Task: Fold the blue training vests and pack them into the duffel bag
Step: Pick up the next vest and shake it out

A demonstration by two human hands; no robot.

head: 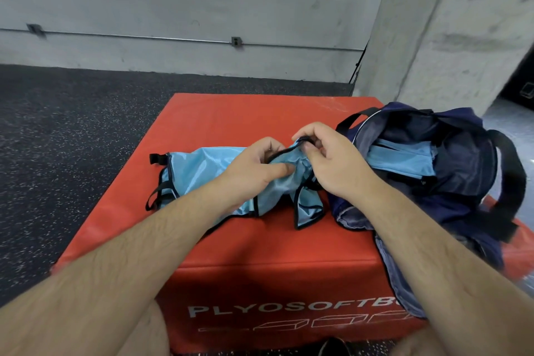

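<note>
Centrally, both hands [294,165] on vest [199,170] trim

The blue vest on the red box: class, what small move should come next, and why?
Probably lay the blue vest flat and smooth it. Both the left hand and the right hand pinch its bunched, unfolded end, while the duffel bag beside it already holds folded blue fabric.

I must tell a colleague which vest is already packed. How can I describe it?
Find the red foam box, then the navy duffel bag on its right side. The packed vest lies folded inside the open bag, while the other blue vest is in both hands.
</note>
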